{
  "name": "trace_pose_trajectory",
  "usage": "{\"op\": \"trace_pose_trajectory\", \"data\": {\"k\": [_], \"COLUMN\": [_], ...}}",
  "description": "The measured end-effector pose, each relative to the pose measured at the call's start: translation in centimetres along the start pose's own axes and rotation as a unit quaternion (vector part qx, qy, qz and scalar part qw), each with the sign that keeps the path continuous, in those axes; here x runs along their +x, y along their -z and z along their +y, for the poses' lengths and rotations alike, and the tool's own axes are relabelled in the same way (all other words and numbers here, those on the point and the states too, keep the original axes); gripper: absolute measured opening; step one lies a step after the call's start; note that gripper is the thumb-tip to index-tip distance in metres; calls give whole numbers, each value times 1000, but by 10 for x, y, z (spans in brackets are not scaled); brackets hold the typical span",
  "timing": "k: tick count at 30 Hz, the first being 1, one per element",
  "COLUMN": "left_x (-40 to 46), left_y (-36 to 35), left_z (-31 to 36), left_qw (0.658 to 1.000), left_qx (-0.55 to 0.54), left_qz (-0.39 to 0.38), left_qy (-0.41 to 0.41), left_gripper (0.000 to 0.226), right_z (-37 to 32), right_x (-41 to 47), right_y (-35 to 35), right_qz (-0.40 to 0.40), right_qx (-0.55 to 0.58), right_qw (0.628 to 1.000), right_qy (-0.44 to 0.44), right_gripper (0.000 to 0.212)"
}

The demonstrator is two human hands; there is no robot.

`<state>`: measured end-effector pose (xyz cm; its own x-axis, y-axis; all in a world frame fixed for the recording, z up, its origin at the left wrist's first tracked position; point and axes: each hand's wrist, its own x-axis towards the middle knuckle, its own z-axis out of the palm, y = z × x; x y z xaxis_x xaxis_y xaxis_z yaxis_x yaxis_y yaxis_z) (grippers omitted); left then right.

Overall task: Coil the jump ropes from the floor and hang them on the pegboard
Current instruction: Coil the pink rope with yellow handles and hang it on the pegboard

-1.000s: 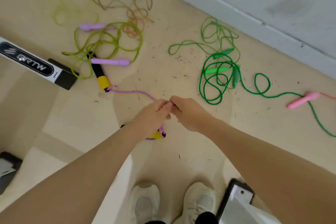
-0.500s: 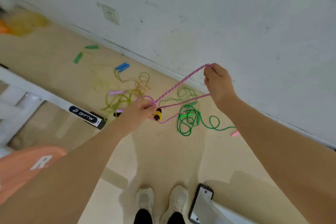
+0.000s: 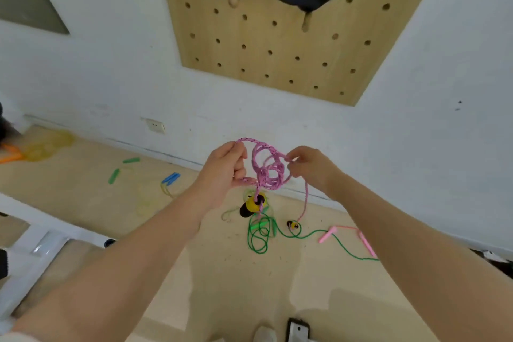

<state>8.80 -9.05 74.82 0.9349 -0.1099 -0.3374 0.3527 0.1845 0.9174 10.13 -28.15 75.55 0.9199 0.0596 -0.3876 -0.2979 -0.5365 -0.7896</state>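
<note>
Head view: below the wooden pegboard (image 3: 277, 44), the left hand (image 3: 222, 172) grips the coils of the pink braided jump rope (image 3: 268, 169); the right hand (image 3: 311, 168) pinches one loop. The rope appears light, limp and tangle-prone; hold the gathered coils, not the two dangling yellow-and-black handles (image 3: 251, 204). Visible ropes: one held; on the floor, one green jump rope (image 3: 261, 233) below the pegboard, others unclear.

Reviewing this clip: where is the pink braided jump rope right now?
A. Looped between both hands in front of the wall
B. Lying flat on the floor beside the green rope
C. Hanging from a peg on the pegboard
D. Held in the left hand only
A: the pink braided jump rope is bunched in loops between the left hand and right hand, below the pegboard.
</note>
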Motion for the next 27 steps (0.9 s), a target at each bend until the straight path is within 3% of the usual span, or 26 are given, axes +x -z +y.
{"op": "trace_pose_trajectory", "data": {"k": [2,6,11,15,19,23,27], "left_x": [-13,-28,-36,-46,-51,-56,-63], "left_y": [-26,-63,-85,-90,-85,-76,-74], "left_z": [18,40,55,67,80,86,88], "left_qw": [999,993,989,989,991,977,952], "left_qx": [15,46,45,23,51,179,246], "left_qz": [-42,-107,-137,-146,-116,-82,-166], "left_qy": [-20,-36,-29,-24,-49,-79,-72], "left_gripper": [31,33,34,34,30,20,8], "right_z": [-1,1,2,-8,-21,-35,-53], "right_x": [-19,-51,-69,-76,-82,-88,-93], "right_y": [2,21,40,48,60,78,89], "right_qz": [-58,-133,-176,-206,-183,-118,-87], "right_qx": [11,86,76,132,212,271,278], "right_qw": [998,987,980,968,958,952,953], "right_qy": [19,22,57,55,56,76,76], "right_gripper": [8,23,15,8,15,19,27]}}
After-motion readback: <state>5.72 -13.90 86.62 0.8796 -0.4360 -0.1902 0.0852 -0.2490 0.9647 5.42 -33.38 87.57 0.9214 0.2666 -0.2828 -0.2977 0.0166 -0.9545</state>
